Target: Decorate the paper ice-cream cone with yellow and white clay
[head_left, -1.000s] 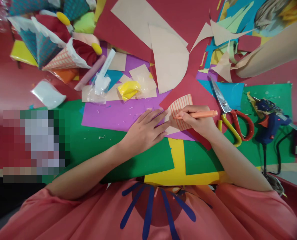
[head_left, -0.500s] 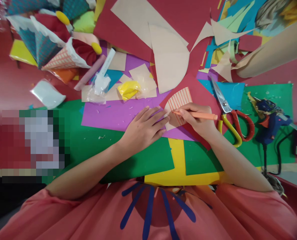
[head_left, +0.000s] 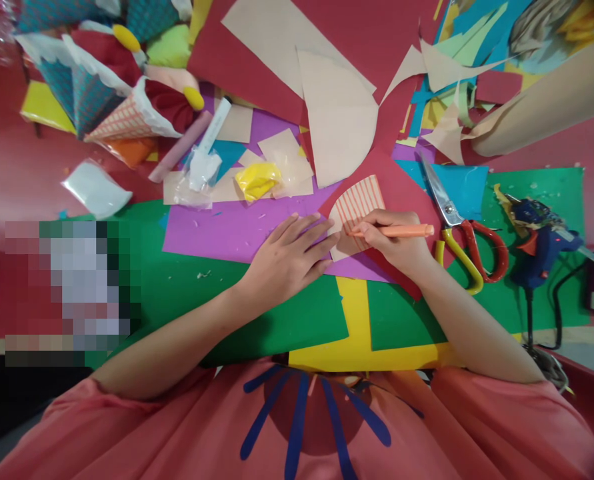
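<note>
My right hand (head_left: 399, 241) grips an orange marker (head_left: 411, 231), its tip on a beige fan-shaped paper piece (head_left: 361, 200). Orange stripes cover much of that piece. My left hand (head_left: 291, 260) lies flat with its fingers stretched out, fingertips at the left edge of the beige piece. Under the piece are red foam sheet (head_left: 407, 190) and purple foam sheet (head_left: 217, 230). Just right of my right hand lie scissors (head_left: 451, 213) with one red and one yellow handle.
A blue glue gun (head_left: 541, 257) with its cord lies at the right. Decorated paper cones (head_left: 121, 117) are piled upper left. A yellow clay packet (head_left: 257, 180), a white packet (head_left: 97, 188) and a large beige half-round (head_left: 341, 120) lie beyond my hands. A beige roll (head_left: 551, 100) stands upper right.
The marker tip and my right hand have shifted slightly down along the beige piece, and a stripe there looks longer. My left hand has stayed in place.
</note>
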Demonstrator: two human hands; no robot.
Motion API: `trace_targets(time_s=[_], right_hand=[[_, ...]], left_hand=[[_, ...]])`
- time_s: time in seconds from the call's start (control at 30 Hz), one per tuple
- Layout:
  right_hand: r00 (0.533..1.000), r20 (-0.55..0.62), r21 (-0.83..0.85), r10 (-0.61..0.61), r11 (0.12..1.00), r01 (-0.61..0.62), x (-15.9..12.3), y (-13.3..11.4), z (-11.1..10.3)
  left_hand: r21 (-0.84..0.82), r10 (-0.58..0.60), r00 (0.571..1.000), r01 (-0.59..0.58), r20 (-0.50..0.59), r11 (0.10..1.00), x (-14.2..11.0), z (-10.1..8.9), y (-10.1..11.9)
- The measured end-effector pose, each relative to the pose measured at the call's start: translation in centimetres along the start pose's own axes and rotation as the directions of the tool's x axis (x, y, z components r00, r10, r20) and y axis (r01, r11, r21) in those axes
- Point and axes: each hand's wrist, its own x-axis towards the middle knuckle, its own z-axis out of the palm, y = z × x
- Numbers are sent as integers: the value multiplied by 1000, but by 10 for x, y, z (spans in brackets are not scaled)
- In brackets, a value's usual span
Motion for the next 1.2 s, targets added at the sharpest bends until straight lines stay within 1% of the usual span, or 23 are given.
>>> trace_targets(time_s=[0.23,0.33,0.47,0.57,0.73,0.9,1.1,1.2], right_hand=[[998,-14,77,65,995,-64,2,-3,-1],[999,-32,71,44,997,-42,2,-1,0],[999,-32,35,0,999,1,1,2,1],[1000,-20,25,-7,1000,7,0,2,1],[999,15,17,39,999,-39,0,-4,1],[997,59,-7,40,999,-40,2,-7,1],[995,92,-19,34,999,-32,0,-3,0],[993,112,-22,39,999,-37,0,-2,0]], left_hand=[[-29,-16,1000,16,7,999,-1,1,0],[-42,-20,1000,21,15,999,0,1,0],[-28,-5,1000,5,-1,1000,0,0,0],[-31,-10,1000,10,8,999,0,0,0],[-51,-32,999,34,30,998,-1,0,0],[-43,-27,1000,27,16,999,-1,1,0],[3,21,999,-21,-29,1000,0,1,0],[-8,12,1000,-12,-25,1000,0,1,0]])
